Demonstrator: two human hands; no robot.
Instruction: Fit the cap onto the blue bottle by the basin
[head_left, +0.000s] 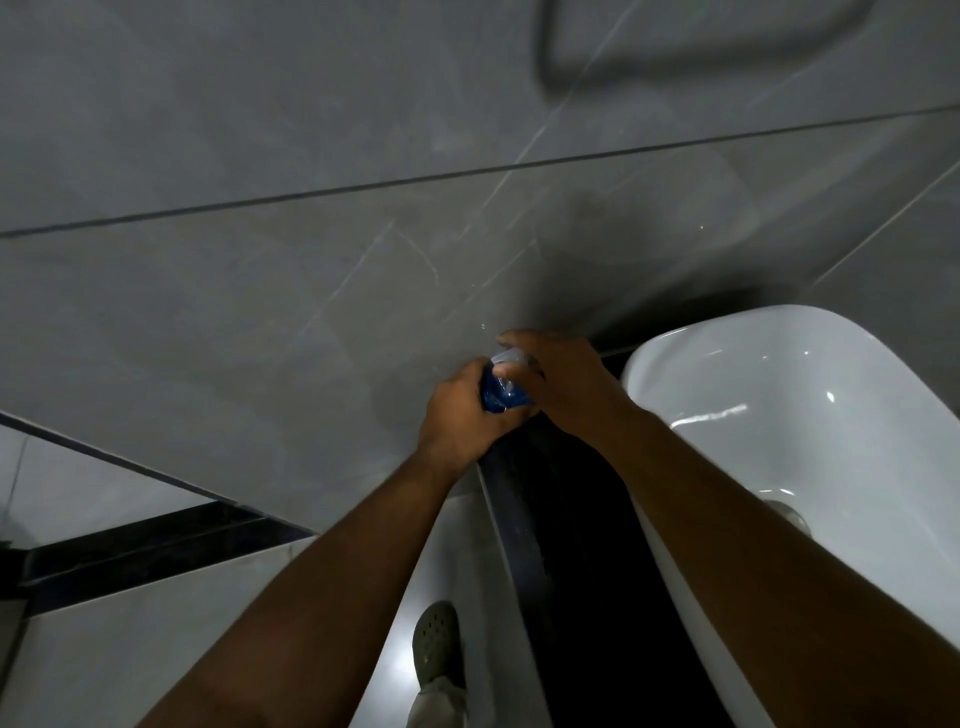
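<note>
Blue translucent plastic bottle: light, slick; left hand clamped around body. Right hand pinches clear cap at 12 o'clock; white ceramic basin at 3.

Blue bottle, white basin, grey wall tiles (pale streaks), black counter.

Bench: dark, near-black top with a narrow front edge, running along a grey tiled wall; only a strip shows between the two forearms.
On the bench: one white basin, glossy, rounded rim, standing on the right part of the top; a metal drain shows low in its bowl.
Floor: pale glossy tiles crossed by a dark band.
On the floor: one grey-green perforated clog, just left of the bench front.
</note>
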